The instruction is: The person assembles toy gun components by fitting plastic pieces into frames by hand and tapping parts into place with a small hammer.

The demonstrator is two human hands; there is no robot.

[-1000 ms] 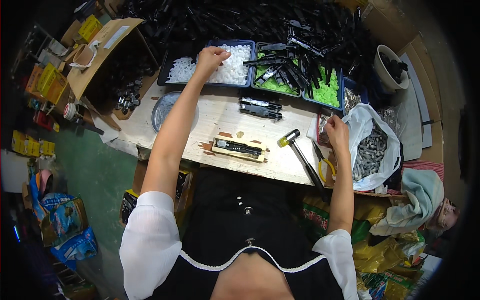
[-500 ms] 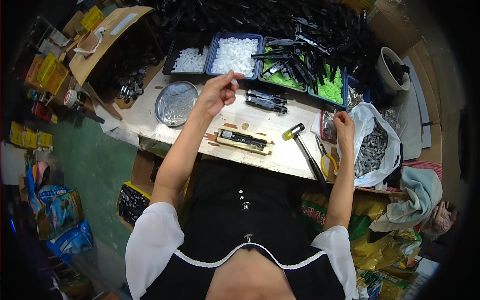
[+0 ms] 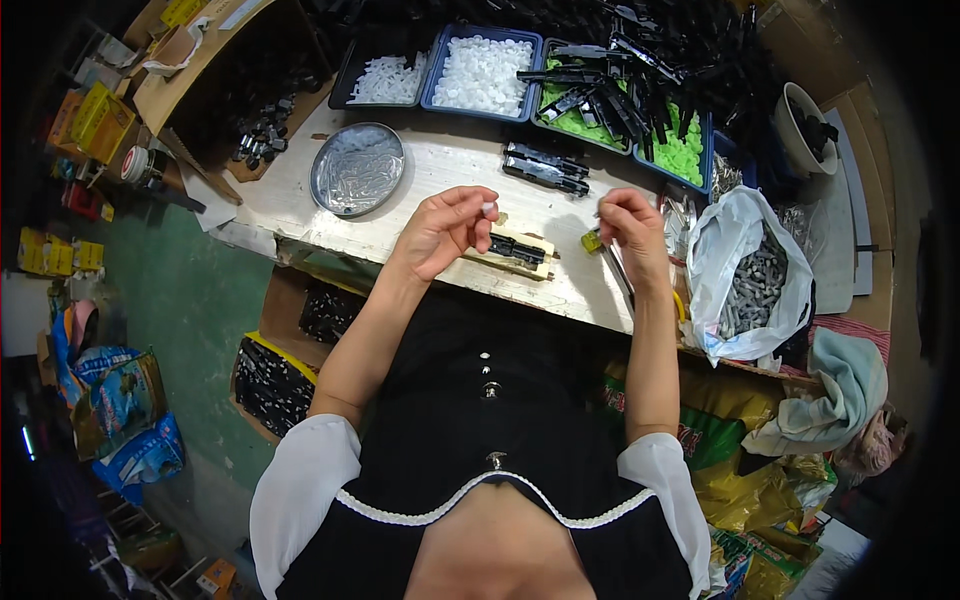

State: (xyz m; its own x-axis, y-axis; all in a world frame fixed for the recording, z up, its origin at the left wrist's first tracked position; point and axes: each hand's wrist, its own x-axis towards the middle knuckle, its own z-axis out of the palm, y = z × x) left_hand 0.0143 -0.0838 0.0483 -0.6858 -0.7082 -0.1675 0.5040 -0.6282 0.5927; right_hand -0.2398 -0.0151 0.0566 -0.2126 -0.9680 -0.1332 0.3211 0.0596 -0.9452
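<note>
Between thumb and forefinger, my left hand point(image 3: 447, 232) pinches a small white plastic piece point(image 3: 488, 208). It hovers over the left end of a pale block fixture point(image 3: 530, 270), where a black elongated part point(image 3: 516, 247) lies, partly covered by that hand. To the right, my right hand point(image 3: 632, 228) is raised with its fingertips pressed together; whatever is in them is too small to make out. Below it lies a hammer with a yellow head point(image 3: 592, 241), its handle partly behind my forearm. Beyond the fixture lie a few black assemblies point(image 3: 545, 169) side by side.
Bins of white pieces point(image 3: 485, 75) and green pieces point(image 3: 680, 150) line the back, under heaped black parts. A round tin point(image 3: 357, 168) with clear plastic stands left. On the right are a white bag of grey metal parts point(image 3: 752, 290) and a cream bowl point(image 3: 806, 130).
My left hand has come down from near the bins to the fixture, carrying the white piece. My right hand has left the small bag and moved left toward the fixture.
</note>
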